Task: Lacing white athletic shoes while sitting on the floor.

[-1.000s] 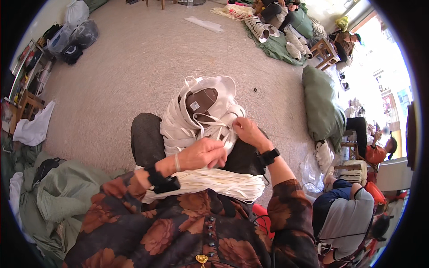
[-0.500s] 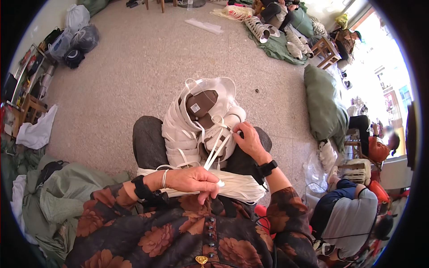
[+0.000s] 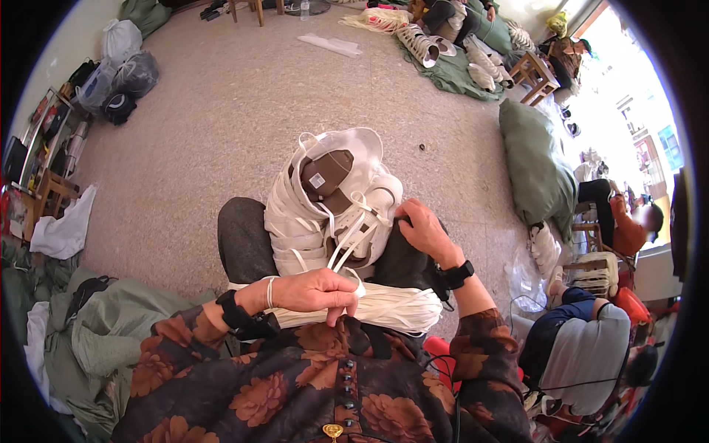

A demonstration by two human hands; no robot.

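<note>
A white sneaker (image 3: 375, 210) with loose laces rests on my lap, beside a stack of nested white shoe uppers (image 3: 292, 229) with a brown insole piece (image 3: 327, 173) showing inside. My left hand (image 3: 314, 292) is closed on a flat white shoelace (image 3: 347, 253) that runs slack from the sneaker's eyelets. Just right of the sneaker, my right hand (image 3: 428, 232) has its fingers bent together near the shoe's side; whether anything thin is between them is hidden. Across my lap, under the left hand, lies a thick bundle of white laces (image 3: 395, 308).
On the floor at right lies a large green sack (image 3: 535, 162). Two co-workers sit beyond it, one in orange (image 3: 628, 229), one in grey (image 3: 583, 354). Green cloth (image 3: 125, 317) lies at left. More shoe uppers (image 3: 417, 46) lie at the far right. Plastic bags (image 3: 136, 74) stand far left.
My right hand has moved off the lace, slightly right of the sneaker. The lace between sneaker and left hand has gone from taut to slack.
</note>
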